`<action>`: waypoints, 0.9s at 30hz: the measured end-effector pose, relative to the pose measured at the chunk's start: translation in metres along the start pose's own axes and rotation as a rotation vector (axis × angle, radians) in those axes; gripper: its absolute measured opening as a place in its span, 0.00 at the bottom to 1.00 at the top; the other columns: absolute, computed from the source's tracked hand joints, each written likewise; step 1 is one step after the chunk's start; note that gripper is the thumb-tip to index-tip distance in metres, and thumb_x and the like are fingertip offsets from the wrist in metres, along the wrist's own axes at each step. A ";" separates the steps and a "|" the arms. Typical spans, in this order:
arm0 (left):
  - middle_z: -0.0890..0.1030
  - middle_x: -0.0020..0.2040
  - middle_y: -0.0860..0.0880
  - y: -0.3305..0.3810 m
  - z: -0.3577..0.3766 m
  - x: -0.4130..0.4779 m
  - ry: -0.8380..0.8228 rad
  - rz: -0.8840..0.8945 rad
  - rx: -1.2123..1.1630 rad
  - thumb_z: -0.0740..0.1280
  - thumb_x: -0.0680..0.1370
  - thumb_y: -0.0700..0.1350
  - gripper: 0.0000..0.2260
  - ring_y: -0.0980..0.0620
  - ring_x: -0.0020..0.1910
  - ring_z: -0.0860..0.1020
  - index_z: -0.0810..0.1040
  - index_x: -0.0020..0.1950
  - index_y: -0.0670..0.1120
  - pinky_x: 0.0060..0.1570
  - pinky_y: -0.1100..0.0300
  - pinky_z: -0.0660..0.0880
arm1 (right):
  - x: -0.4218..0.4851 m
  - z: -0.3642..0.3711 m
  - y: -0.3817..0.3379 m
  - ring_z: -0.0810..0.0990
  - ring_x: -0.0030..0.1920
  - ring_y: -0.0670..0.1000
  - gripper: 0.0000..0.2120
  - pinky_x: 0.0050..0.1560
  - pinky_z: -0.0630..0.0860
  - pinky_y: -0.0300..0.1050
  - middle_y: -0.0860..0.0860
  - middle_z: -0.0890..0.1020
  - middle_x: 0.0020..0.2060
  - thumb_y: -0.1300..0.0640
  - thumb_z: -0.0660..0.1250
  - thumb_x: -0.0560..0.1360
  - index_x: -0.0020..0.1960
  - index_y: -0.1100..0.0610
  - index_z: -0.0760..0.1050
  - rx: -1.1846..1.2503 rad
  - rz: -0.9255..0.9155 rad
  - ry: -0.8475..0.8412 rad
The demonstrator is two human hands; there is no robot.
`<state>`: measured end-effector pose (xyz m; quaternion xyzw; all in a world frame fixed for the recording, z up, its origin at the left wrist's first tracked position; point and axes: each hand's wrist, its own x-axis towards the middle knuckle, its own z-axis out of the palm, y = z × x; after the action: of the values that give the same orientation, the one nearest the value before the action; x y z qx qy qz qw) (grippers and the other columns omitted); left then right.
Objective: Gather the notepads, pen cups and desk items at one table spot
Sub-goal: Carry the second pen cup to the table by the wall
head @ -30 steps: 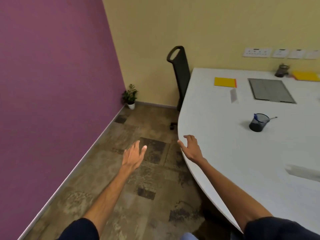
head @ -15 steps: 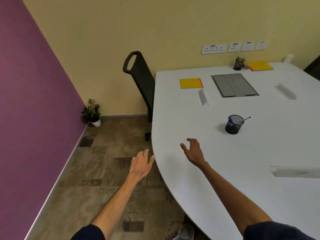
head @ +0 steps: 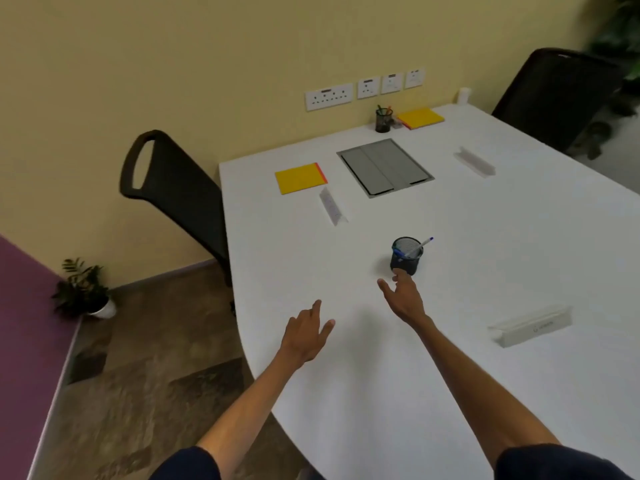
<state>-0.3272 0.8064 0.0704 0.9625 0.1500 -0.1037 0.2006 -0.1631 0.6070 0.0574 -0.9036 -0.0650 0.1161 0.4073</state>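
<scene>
The right hand [head: 403, 299], open and holding nothing, is hovering just beside the mesh pen cup [head: 406, 255] standing on the near side of the cable hatch [head: 385, 167], probably risking a glancing knock that tips it and spills its leaning pen [head: 420, 245], while the left hand [head: 306, 332] is idling open.

**Both hands closed in on the pen cup**

The right hand [head: 403, 299], a second earlier at the rim of the white oval table [head: 485, 237] and well short of the black wire-mesh pen cup [head: 406, 256], went forward until its relaxed fingers lay at the cup's near side; whether they touched it could not be told. The left hand [head: 306, 332], earlier out over the floor far left of the cup, came in above the tabletop, near the cup and to its left. A second black office chair [head: 554, 95] came fully into view far behind and right of the cup.
</scene>
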 end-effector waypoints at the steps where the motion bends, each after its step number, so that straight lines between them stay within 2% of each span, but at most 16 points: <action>1: 0.68 0.72 0.42 0.007 0.001 0.009 -0.010 0.026 0.004 0.49 0.82 0.61 0.30 0.45 0.71 0.67 0.50 0.79 0.46 0.70 0.49 0.59 | 0.004 -0.006 0.005 0.73 0.65 0.55 0.31 0.65 0.71 0.57 0.56 0.73 0.67 0.42 0.63 0.77 0.73 0.58 0.63 0.007 0.025 0.021; 7: 0.67 0.74 0.45 0.036 0.012 0.068 -0.086 0.123 -0.087 0.54 0.82 0.57 0.27 0.47 0.71 0.66 0.52 0.79 0.49 0.69 0.51 0.61 | 0.031 -0.038 0.024 0.74 0.64 0.55 0.32 0.62 0.73 0.55 0.56 0.72 0.67 0.44 0.67 0.75 0.73 0.58 0.62 -0.013 0.101 0.070; 13: 0.65 0.75 0.46 0.063 0.009 0.131 -0.145 0.213 -0.185 0.62 0.80 0.51 0.30 0.47 0.72 0.66 0.53 0.79 0.48 0.70 0.51 0.63 | 0.074 -0.069 0.025 0.73 0.65 0.55 0.38 0.62 0.73 0.53 0.57 0.69 0.69 0.48 0.74 0.71 0.74 0.59 0.61 -0.008 0.206 0.102; 17: 0.68 0.73 0.45 0.079 0.003 0.177 -0.183 0.167 -0.341 0.69 0.77 0.47 0.33 0.46 0.70 0.69 0.56 0.77 0.47 0.67 0.53 0.68 | 0.100 -0.066 0.031 0.67 0.70 0.58 0.45 0.65 0.69 0.53 0.59 0.62 0.72 0.47 0.76 0.69 0.76 0.60 0.56 -0.070 0.286 0.051; 21: 0.71 0.70 0.42 0.100 0.003 0.224 -0.237 0.026 -0.597 0.76 0.70 0.38 0.36 0.43 0.66 0.72 0.64 0.74 0.46 0.63 0.51 0.73 | 0.121 -0.055 0.033 0.66 0.71 0.59 0.49 0.66 0.68 0.53 0.59 0.59 0.73 0.48 0.78 0.67 0.77 0.60 0.53 -0.060 0.344 0.032; 27: 0.69 0.71 0.42 0.124 0.013 0.284 -0.283 0.053 -0.641 0.75 0.67 0.32 0.40 0.43 0.68 0.70 0.63 0.75 0.46 0.64 0.49 0.73 | 0.147 -0.047 0.031 0.63 0.73 0.58 0.52 0.68 0.66 0.51 0.60 0.59 0.74 0.53 0.80 0.65 0.77 0.61 0.50 -0.070 0.381 -0.036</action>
<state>-0.0228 0.7631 0.0292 0.8301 0.1207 -0.1786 0.5142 -0.0083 0.5837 0.0412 -0.9109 0.0960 0.2048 0.3451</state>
